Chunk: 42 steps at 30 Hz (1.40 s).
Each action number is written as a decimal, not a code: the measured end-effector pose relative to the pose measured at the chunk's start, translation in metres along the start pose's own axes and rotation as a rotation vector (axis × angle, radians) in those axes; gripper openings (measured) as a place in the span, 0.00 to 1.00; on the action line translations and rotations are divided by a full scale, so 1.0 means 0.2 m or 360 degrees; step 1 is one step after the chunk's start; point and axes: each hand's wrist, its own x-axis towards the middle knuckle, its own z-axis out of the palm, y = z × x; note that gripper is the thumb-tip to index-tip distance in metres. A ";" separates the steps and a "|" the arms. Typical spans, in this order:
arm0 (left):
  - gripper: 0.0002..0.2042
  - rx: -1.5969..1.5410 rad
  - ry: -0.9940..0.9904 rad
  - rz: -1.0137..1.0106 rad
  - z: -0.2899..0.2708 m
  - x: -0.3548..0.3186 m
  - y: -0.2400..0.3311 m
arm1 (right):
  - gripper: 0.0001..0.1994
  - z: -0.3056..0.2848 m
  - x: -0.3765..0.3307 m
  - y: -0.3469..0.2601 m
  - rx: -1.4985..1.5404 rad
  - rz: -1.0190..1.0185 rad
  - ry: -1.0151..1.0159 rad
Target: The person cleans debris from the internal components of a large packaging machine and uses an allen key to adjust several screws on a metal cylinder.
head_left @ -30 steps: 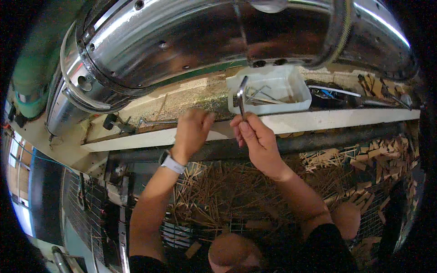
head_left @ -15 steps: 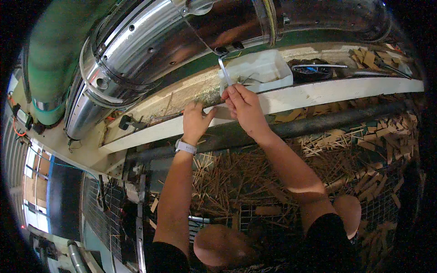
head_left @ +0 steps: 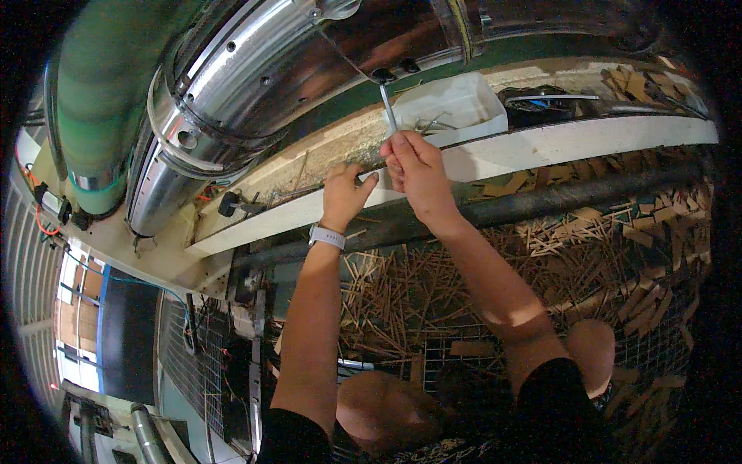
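My right hand (head_left: 421, 176) is closed around the lower end of a silver wrench (head_left: 389, 108). The wrench's far end meets a dark recess at the lower edge of the shiny metal cylinder (head_left: 309, 66); its exact seat there is too small to make out. Just left of it, my left hand (head_left: 346, 197) rests on the white rail (head_left: 541, 147), thumb apart and fingers over the far edge, with no object visible in it. Behind the rail, close to my right hand, sits a cut-open translucent plastic container (head_left: 479, 108) with thin metal pieces inside.
Right of the container lies a black tray (head_left: 525, 116) with a long metal tool (head_left: 560, 97) across it. A green roller (head_left: 116, 100) stands at left. Below the rail run a dark pipe (head_left: 533, 199) and heaps of cardboard strips (head_left: 402, 298) over wire mesh.
The whole view has shifted slightly, so the scene sits a little further right. The wrench stays against the cylinder's recess in my right hand; my left hand remains on the rail.
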 end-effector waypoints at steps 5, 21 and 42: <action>0.17 0.0082 -0.0085 -0.0101 0.00 0.01 0.03 | 0.14 0.00 0.01 -0.02 0.0052 -0.0057 0.0044; 0.16 0.0086 -0.0058 -0.0080 0.02 0.02 0.02 | 0.15 -0.03 0.05 -0.04 -0.0067 -0.0038 0.0054; 0.14 0.0129 0.0112 -0.0023 0.06 0.00 0.04 | 0.19 -0.02 0.11 0.01 0.0471 0.0278 -0.0106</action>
